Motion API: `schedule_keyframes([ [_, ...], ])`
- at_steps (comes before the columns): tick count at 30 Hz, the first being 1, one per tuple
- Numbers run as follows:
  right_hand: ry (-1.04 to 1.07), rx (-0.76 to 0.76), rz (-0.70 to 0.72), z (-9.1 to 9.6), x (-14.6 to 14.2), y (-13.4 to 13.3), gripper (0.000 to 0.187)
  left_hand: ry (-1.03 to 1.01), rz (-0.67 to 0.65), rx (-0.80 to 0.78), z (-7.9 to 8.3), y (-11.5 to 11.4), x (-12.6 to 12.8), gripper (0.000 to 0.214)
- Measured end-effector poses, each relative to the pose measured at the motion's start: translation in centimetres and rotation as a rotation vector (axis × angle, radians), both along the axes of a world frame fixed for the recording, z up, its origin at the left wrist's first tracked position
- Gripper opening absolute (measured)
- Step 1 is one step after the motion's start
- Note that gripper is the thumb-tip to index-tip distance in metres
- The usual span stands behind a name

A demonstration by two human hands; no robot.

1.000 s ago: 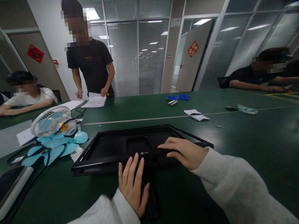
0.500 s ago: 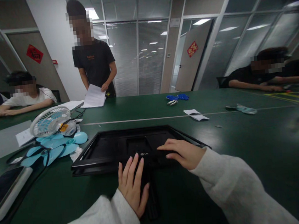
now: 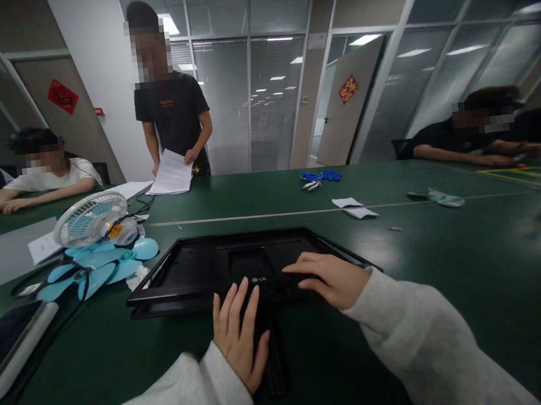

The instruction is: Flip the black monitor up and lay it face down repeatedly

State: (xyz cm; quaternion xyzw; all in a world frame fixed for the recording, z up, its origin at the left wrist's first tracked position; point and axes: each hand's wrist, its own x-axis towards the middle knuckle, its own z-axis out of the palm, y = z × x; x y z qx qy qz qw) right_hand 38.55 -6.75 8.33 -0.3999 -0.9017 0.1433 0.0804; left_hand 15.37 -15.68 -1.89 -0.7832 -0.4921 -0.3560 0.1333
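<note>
A black monitor frame with an LG mark (image 3: 195, 271) lies flat on the green table (image 3: 451, 261) in front of me. A black stand piece (image 3: 274, 357) runs from its near edge toward me. My left hand (image 3: 240, 334) rests flat on the stand piece and the frame's near edge, fingers stretched out. My right hand (image 3: 329, 278) lies palm down on the frame's near right part, fingers extended to the left. Neither hand grips anything.
A small white-and-blue fan (image 3: 93, 222) with loose blue blades (image 3: 98, 266) lies to the left, beside a flat device (image 3: 5, 346). Paper scraps (image 3: 354, 208) and blue gloves (image 3: 320, 176) lie farther off. A person standing holds papers (image 3: 171, 173); other people sit around the table.
My hands have hardly moved on the frame. The standing person stepped slightly to the right and lifted the papers off the table.
</note>
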Motion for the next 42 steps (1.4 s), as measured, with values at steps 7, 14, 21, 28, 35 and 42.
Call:
schedule_keyframes([
  [7,-0.037,-0.035,0.007,-0.4,-0.1,-0.2,0.039,0.008,0.008,-0.002,-0.2,0.1,0.0,0.061],
  [14,-0.073,-0.051,-0.046,-0.7,-0.3,-0.4,0.039,0.002,-0.015,-0.004,-0.2,0.2,0.0,0.059],
  [21,-0.094,-0.044,-0.105,-0.5,-0.9,-1.1,0.039,-0.067,-0.031,0.007,-0.5,0.3,0.0,0.056],
  [28,-0.086,-0.037,-0.128,-0.4,-1.0,-1.5,0.038,-0.079,-0.042,0.017,-0.5,0.5,0.0,0.054],
  [35,-0.071,-0.038,-0.127,-0.4,-1.1,-1.5,0.039,-0.023,-0.033,0.008,-0.6,0.5,-0.2,0.055],
  [42,-0.079,-0.081,-0.106,-1.2,2.0,0.4,0.053,0.180,-0.014,-0.113,3.7,1.7,-2.0,0.048],
])
